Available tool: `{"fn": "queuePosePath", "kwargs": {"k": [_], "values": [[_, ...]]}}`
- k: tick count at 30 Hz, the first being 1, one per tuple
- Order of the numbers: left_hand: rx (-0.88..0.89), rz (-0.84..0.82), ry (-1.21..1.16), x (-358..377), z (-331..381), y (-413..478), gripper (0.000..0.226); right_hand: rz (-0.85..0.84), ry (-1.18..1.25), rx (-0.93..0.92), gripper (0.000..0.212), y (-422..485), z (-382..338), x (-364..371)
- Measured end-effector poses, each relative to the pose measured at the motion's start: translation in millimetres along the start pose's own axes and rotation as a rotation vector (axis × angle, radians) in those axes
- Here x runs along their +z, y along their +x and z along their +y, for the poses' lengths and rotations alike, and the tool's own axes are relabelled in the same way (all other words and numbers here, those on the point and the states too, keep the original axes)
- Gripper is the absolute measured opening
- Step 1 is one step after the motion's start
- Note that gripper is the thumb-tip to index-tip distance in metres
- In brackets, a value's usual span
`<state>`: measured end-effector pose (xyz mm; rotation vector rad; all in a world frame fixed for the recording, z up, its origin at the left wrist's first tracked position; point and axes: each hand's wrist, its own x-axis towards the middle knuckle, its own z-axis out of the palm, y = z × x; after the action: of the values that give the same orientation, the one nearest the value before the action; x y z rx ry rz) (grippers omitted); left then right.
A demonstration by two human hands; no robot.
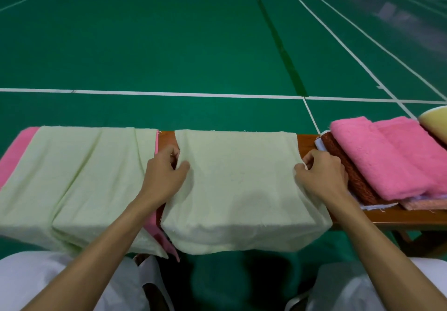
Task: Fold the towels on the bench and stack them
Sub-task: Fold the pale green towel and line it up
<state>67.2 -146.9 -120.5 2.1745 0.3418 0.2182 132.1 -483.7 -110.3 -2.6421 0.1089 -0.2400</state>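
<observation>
Left hand (164, 173) and right hand (321, 175) pinch a pale green towel (237, 190)
Curled fingers (169, 154) grip its two side edges; it drapes across the wooden bench (399, 217). Folded pink towels (387, 158) lie just right; green court floor (169, 44) beyond.

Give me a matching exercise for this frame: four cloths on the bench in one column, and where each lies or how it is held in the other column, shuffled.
Things
1. middle pale green towel
2. left pale green towel
3. folded pink towels
4. rust-brown cloth

Places or states
A. under the folded pink towels
B. pinched at its side edges by the left hand and right hand
C. spread over a pink towel at the left end of the bench
D. lying topmost at the right

Pairs: 1-B, 2-C, 3-D, 4-A
</observation>
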Motion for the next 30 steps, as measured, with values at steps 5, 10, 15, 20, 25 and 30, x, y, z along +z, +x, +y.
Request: {"fn": "queuePosePath", "kwargs": {"k": [5, 10, 15, 20, 25, 30], "values": [[-0.065, -0.162, -0.317, -13.6, 8.6, -2.2, 0.052, -0.066, 0.358, 0.094, 0.007, 5.8, -2.2, -7.3], [-0.061, -0.317, -0.249, -38.3, 8.1, 6.8, 0.053, -0.4, 0.799, 0.116, 0.053, 5.1, -1.1, -21.3], [-0.077, -0.317, -0.222, -52.0, 3.2, 16.8, 0.044, -0.362, 0.915, 0.065, 0.042, 5.7, 3.5, -33.2], [-0.028, -0.196, -0.203, -61.1, -5.7, 25.7, 0.034, -0.242, 0.882, 0.061, 0.033, 6.6, 3.6, -41.7], [0.067, -0.151, -0.113, -71.5, -4.9, 23.2, 0.027, -0.126, 0.743, 0.053, 0.028, 5.7, 1.8, -46.0], [0.189, -0.065, 0.076, -71.1, 3.1, 16.1, 0.011, 0.085, 0.42, -0.039, 0.027, 1.3, -3.9, -48.4]]}}
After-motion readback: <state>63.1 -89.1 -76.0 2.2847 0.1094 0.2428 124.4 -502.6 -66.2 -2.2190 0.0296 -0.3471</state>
